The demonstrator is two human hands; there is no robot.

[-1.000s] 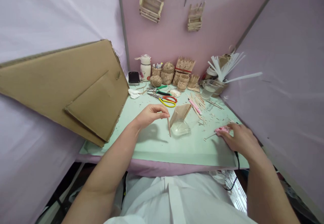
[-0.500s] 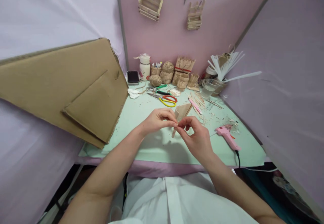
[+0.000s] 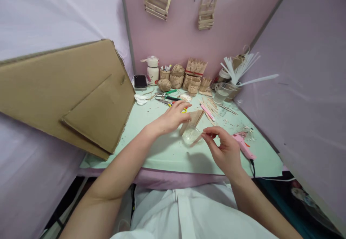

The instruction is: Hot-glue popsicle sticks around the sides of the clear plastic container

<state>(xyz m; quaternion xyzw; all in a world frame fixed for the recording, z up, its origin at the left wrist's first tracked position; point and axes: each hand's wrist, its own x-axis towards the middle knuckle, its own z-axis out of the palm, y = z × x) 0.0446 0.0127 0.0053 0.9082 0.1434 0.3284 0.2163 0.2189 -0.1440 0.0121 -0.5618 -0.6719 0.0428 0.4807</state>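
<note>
A small clear plastic cup (image 3: 190,136) sits at the middle of the table, with flat wooden sticks (image 3: 196,117) upright along its far side. My left hand (image 3: 174,118) hovers at the cup's upper left, fingers spread, with nothing seen in it. Under those fingers, the scissors (image 3: 184,110) with yellow and red handles are partly covered. To the right of the cup, the thumb and forefinger of my right hand (image 3: 223,147) are pinched together. Whatever lies between them is too small to make out.
A pink glue gun (image 3: 244,146) lies at the right, partly behind my right hand. A pink cutter (image 3: 207,112) rests among loose sticks (image 3: 211,105). Twine balls (image 3: 164,85), a white bottle (image 3: 152,71) and a water cup (image 3: 223,93) line the back; cardboard (image 3: 89,98) leans left.
My hands have come apart: the left has lifted and opened, the right has shifted right, still pinched. The clear cup between them now shows. The camera view has shifted slightly.
</note>
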